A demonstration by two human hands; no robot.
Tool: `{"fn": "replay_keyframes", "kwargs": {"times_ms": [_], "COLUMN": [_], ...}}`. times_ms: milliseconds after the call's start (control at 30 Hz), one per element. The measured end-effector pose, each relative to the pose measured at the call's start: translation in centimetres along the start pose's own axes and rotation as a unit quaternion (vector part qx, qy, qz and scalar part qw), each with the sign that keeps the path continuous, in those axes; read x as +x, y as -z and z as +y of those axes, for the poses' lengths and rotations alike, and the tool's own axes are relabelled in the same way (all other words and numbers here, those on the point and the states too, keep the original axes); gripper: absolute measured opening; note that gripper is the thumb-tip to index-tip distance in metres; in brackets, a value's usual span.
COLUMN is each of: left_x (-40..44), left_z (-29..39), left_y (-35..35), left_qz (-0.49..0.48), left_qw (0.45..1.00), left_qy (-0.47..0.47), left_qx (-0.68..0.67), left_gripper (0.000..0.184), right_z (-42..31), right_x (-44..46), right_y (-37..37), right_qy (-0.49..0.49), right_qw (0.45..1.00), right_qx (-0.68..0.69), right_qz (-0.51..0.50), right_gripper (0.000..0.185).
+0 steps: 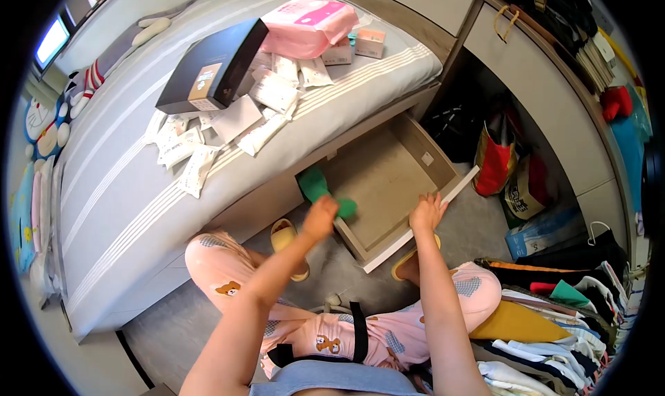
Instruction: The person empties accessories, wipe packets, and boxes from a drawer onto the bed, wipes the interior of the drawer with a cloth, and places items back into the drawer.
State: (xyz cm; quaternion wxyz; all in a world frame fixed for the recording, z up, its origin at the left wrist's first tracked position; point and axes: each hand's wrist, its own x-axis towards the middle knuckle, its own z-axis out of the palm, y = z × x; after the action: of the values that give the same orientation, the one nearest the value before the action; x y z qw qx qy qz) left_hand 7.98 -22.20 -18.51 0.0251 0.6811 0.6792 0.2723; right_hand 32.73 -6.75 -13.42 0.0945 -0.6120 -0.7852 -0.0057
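Observation:
An open drawer point(381, 174) juts from the bed base, its inside bare. My left hand point(321, 217) is closed on a green cloth point(315, 183) at the drawer's left side; the cloth is partly blurred and its shape is hard to make out. My right hand point(428, 214) rests on the drawer's front panel point(460, 183), fingers slightly apart over its top edge. On the bed point(131, 167) above lie a black box point(239, 57), a pink package point(308, 25) and several white packets point(273, 91).
Bags point(495, 154) stand on the floor right of the drawer, beside a blue package point(540, 233). Folded clothes point(533, 320) are piled at the lower right. A yellow slipper point(283, 235) lies near the bed base. Small boxes point(369, 43) sit at the bed's far edge.

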Motion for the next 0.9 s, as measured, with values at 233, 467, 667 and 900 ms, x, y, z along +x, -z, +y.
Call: {"fn": "replay_keyframes", "kwargs": {"times_ms": [233, 467, 667, 900], "left_x": [-5.6, -4.5, -3.2, -5.9], "left_z": [9.7, 8.6, 5.5, -4.6], "left_y": [-2.7, 3.3, 21.0, 33.3], "left_qz": [-0.05, 0.052, 0.378, 0.566], "left_qw": [0.973, 0.869, 0.887, 0.796], "left_qy": [0.009, 0.173, 0.123, 0.197], "left_qx": [-0.225, -0.461, -0.235, 0.079], "left_gripper": [0.042, 0.038, 0.04, 0.035], "right_z": [-0.2, -0.8, -8.2, -23.9], "right_x": [-0.4, -1.3, -1.8, -1.9], "right_y": [0.6, 1.0, -0.4, 7.3], "right_qy": [0.004, 0.005, 0.054, 0.184], "right_qw": [1.0, 1.0, 0.981, 0.804], "right_qx": [-0.013, -0.011, 0.174, 0.563], "right_qz": [-0.018, -0.01, 0.06, 0.057], "right_gripper": [0.035, 0.031, 0.03, 0.025]}}
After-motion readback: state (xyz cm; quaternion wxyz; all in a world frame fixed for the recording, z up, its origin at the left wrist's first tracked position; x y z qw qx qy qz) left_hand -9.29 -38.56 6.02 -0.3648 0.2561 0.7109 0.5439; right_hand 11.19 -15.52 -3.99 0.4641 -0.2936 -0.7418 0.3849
